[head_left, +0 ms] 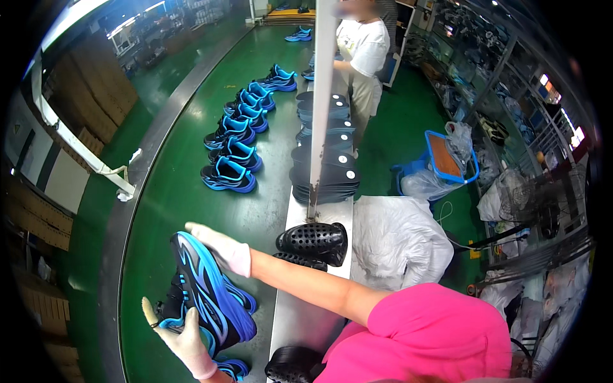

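A black sneaker with a bright blue and purple sole [207, 287] is tilted on its side above the green belt, its sole turned toward me. My left hand [185, 338], in a white glove, grips it at the collar, with thumb and a finger on either side of the opening. At the toe end, my right hand [220, 247], also gloved in white, lies along the sole's edge; some of its fingers are hidden. Behind the held shoe, part of another blue sneaker [244, 301] shows. One more blue shoe [233, 368] is partly visible below my left hand.
Several matching sneakers [230, 175] stand in a row on the green conveyor belt [185, 210]. Beside it, a metal ledge carries stacked dark insoles [324, 172] and black perforated shoe shapes [313, 242]. A white post [320, 96] rises there. A co-worker [364, 57] stands farther along, near a blue basket [450, 156].
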Tool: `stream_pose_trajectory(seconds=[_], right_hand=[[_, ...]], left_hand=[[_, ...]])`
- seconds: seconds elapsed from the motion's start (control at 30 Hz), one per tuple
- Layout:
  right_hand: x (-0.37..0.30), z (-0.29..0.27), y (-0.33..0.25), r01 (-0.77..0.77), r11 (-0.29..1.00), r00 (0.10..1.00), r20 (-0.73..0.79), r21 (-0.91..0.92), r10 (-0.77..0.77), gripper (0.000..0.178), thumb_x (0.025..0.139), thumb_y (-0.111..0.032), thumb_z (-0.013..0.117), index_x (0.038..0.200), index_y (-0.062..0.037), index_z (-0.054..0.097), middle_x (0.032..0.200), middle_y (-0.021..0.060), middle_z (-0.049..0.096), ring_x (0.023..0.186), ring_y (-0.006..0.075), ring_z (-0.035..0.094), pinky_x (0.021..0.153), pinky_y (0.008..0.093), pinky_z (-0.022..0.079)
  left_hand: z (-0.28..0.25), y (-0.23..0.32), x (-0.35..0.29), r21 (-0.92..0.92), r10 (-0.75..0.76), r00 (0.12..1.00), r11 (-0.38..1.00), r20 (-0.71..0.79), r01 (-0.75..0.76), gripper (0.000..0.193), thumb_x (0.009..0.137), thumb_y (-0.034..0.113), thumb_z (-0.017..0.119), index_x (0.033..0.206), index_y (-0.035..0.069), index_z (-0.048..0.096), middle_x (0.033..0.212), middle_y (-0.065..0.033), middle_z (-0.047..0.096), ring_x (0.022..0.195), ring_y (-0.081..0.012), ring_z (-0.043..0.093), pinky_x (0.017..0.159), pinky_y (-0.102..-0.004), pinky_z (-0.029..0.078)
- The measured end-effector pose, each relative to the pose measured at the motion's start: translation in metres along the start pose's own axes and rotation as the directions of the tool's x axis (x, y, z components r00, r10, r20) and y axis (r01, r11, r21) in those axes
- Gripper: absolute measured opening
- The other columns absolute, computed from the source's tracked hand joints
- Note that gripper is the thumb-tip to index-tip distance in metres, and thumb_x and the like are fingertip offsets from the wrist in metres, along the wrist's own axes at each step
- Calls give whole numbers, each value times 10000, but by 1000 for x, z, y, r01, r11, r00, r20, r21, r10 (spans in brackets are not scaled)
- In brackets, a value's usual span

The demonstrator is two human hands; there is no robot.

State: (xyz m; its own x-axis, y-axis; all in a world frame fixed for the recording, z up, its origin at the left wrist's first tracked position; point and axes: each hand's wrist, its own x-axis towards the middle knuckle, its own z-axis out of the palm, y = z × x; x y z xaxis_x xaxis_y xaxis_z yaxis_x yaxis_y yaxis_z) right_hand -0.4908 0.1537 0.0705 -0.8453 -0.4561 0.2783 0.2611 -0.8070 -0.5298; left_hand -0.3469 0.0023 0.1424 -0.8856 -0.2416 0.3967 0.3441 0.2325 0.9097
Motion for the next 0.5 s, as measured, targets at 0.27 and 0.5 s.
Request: stream_pose_trajectory(seconds=[0.27,0.5], right_hand=[[-28,51,23,-263,896,947,-272,-358,169,622,868,-247,574,1415,-39,363,1326,124,501,1219,202,461,1053,299,334],[-57,43,46,-446,710,894,-303,-545,330,560,879,-263,565,1345,26,451,1364,176,494,1273,246,457,1074,317,336]], left_hand=[[-26,-7,-35,221,-146,973,958,-181,185,782,725,-139,622,1431,-7,312,1280,-121,462,988,-159,557,865,-259,467],[-78,8,-68,345,-161,882,877,-443,333,749,715,109,824,1320,-47,412,1213,-203,530,1048,-265,540,923,-376,462]])
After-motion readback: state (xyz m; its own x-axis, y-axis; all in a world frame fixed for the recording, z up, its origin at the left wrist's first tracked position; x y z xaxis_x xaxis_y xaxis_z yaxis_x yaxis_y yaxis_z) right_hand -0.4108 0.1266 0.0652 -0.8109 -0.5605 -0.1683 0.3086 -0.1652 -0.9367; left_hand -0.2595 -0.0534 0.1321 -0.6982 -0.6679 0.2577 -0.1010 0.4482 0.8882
